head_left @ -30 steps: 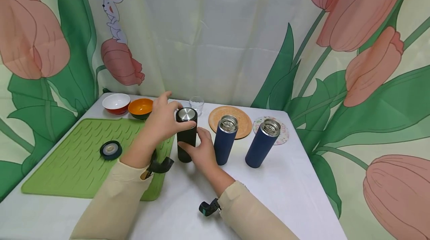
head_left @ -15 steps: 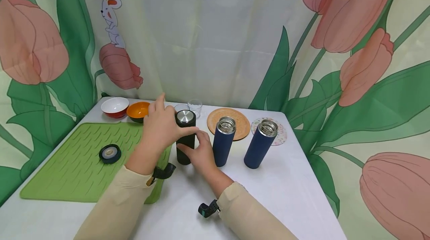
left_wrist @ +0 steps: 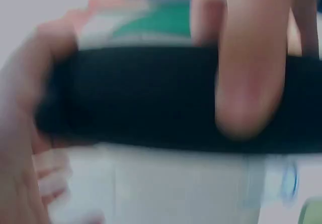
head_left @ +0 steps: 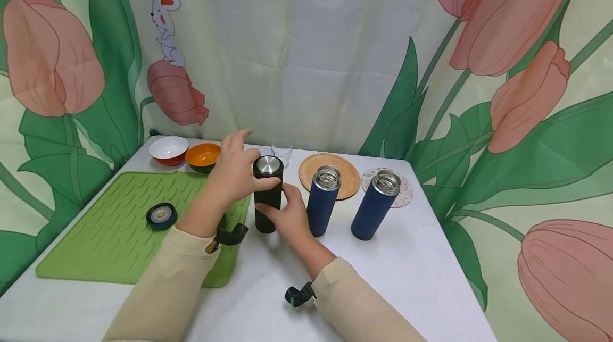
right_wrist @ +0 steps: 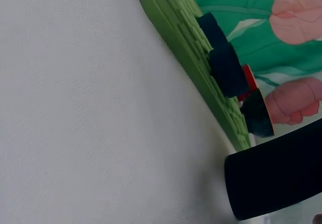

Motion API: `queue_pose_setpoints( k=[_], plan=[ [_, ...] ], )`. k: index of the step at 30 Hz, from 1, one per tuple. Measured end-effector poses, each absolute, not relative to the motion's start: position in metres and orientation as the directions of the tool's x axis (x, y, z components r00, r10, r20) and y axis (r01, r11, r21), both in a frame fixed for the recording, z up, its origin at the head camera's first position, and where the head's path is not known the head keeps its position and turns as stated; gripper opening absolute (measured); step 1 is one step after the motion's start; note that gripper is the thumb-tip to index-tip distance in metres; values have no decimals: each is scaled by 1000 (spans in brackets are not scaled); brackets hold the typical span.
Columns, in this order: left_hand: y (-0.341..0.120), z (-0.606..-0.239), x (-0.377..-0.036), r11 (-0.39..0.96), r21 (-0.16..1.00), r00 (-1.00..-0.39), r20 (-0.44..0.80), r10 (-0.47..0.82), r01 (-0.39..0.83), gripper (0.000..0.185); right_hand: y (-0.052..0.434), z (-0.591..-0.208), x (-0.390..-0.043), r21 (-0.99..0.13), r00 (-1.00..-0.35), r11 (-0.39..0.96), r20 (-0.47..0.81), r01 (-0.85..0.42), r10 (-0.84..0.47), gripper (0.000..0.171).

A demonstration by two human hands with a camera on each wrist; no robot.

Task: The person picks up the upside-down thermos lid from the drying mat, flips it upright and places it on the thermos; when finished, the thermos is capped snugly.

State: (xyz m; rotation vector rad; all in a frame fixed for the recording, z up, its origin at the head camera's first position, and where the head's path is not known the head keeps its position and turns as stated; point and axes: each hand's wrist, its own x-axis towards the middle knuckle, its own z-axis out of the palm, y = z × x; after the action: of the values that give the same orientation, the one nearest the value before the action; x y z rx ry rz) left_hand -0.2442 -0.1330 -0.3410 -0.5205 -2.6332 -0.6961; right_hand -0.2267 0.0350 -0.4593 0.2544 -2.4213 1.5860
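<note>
A black flask with a steel-topped lid stands upright on the white table, just right of the green mat. My left hand grips its lid from the left, thumb across the front. My right hand wraps the flask's lower body from the right. In the left wrist view the black lid fills the blurred frame with a finger over it. The right wrist view shows the flask's base on the table. Two open blue flasks stand to the right.
A dark round lid lies on the green mat. A white bowl and an orange bowl sit at the back left, a clear glass behind the black flask, and an orange plate and floral coaster behind the blue flasks.
My left hand has shifted slightly round the black flask's lid, its fingers turning about the top. My right hand stays on the body. The flask stands in the same place.
</note>
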Motion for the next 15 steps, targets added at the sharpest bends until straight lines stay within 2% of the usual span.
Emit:
queue_pose_setpoints(
  k=[4, 7, 11, 13, 15],
  plan=[
    [-146, -338, -261, 710, 418, -818, 389, 423, 566, 47, 35, -458, -226, -883, -963, 398, 269, -250, -9, 59],
    [-147, -334, -260, 741, 389, -833, 340, 436, 547, 49, 34, -456, -225, -885, -970, 406, 243, -226, -11, 61],
    [-131, -331, -241, 903, 262, -910, 335, 246, 341, 77, 34, -454, -223, -881, -978, 430, 209, -197, -21, 63],
    [-119, -331, -232, 950, 221, -923, 362, 130, 221, 94, 34, -454, -223, -874, -977, 443, 212, -201, -24, 64],
    [-108, -331, -226, 968, 207, -917, 396, 51, 143, 102, 35, -453, -225, -867, -972, 448, 233, -218, -23, 65]
  ],
)
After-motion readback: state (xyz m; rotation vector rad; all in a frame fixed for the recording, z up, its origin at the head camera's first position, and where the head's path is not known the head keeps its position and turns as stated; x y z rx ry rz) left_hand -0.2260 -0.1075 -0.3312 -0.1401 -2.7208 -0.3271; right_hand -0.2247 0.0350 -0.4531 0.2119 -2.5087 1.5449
